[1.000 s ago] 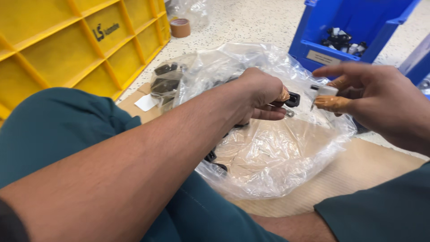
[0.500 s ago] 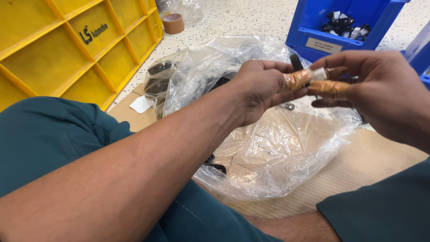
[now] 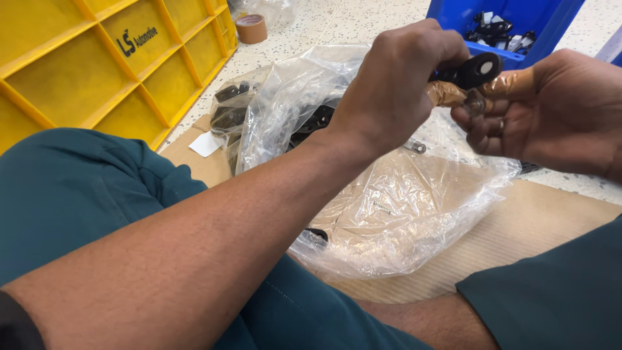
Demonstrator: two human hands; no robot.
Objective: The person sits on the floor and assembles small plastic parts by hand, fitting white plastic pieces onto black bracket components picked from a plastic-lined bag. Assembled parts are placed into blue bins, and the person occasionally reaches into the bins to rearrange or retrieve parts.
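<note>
Black bracket [image 3: 476, 70] pinched in my left hand [image 3: 395, 84]; right hand [image 3: 551, 116] clamps small screw [image 3: 475, 104] beneath. I'd line up hole squarely above bag [image 3: 402, 201].

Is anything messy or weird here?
A little. A small screw and a metal bit lie loose on the crumpled plastic bag, apart from other parts. Brown tape wraps fingertips on both hands. The left hand and right hand hold a black part.
</note>
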